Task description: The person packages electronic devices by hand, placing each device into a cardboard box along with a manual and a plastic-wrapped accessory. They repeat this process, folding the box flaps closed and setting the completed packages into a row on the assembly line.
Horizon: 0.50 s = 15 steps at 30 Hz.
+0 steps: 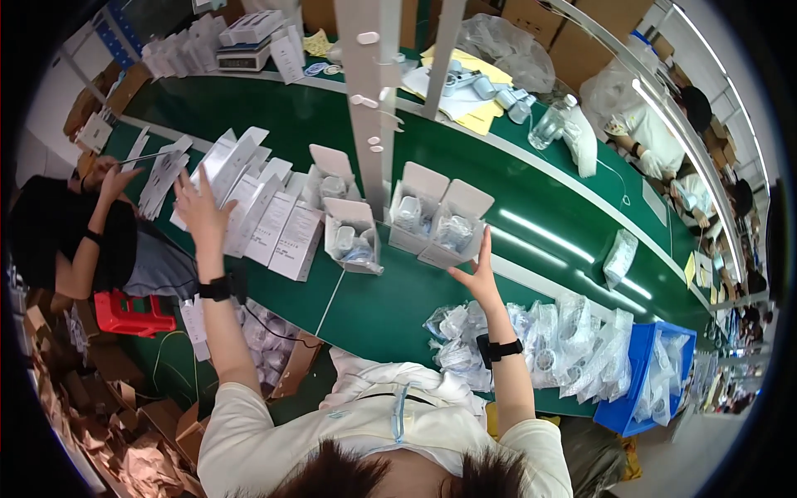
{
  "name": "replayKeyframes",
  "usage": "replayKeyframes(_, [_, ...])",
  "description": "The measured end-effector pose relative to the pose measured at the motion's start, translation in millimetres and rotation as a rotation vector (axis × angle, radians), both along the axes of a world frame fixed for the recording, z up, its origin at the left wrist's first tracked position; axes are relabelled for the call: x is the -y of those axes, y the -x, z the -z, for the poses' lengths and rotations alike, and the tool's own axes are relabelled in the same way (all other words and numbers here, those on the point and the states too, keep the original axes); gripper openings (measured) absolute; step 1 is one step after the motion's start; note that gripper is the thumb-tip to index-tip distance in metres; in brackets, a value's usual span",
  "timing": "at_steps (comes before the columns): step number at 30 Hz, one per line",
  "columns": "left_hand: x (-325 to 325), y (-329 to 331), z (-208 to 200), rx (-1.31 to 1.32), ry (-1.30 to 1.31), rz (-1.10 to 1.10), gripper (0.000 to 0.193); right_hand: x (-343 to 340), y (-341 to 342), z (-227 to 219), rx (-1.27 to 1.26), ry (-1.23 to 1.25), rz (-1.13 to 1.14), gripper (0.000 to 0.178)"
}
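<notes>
My left hand (203,214) is spread wide, its fingers over the outer end of a row of closed white cartons (267,217) that lean on one another. At the right, my right hand (478,280) has its fingers stretched and thumb apart, against or just beside the side of an open white carton (452,236). Another open carton (413,217) stands flush against that one. Nearer the closed row are two more open cartons, one in front (352,241) and one behind (330,184). Clear-wrapped items show inside the open cartons, their lids standing up.
Bubble-wrapped items (544,349) lie in a heap at right, beside a blue bin (635,378). A grey post (371,100) rises behind the cartons. A co-worker (79,224) sits at left near a red stool (133,314). An open cardboard box (286,357) stands below the table edge.
</notes>
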State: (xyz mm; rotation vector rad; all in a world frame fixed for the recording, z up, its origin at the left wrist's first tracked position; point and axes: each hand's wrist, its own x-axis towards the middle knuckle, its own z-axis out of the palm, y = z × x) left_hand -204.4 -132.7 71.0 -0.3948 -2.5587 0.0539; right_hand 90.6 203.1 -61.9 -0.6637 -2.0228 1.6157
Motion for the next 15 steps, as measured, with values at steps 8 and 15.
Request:
replayKeyframes(8, [54,-28,11,-0.095,-0.391,0.121,0.036,2,-57,-41,-0.191,-0.066,0.129,0.065])
replayKeyframes(15, [-60,-244,-32,0.047,-0.414,0.769,0.037,50,-73,-63,-0.322,0.095,-0.346,0.091])
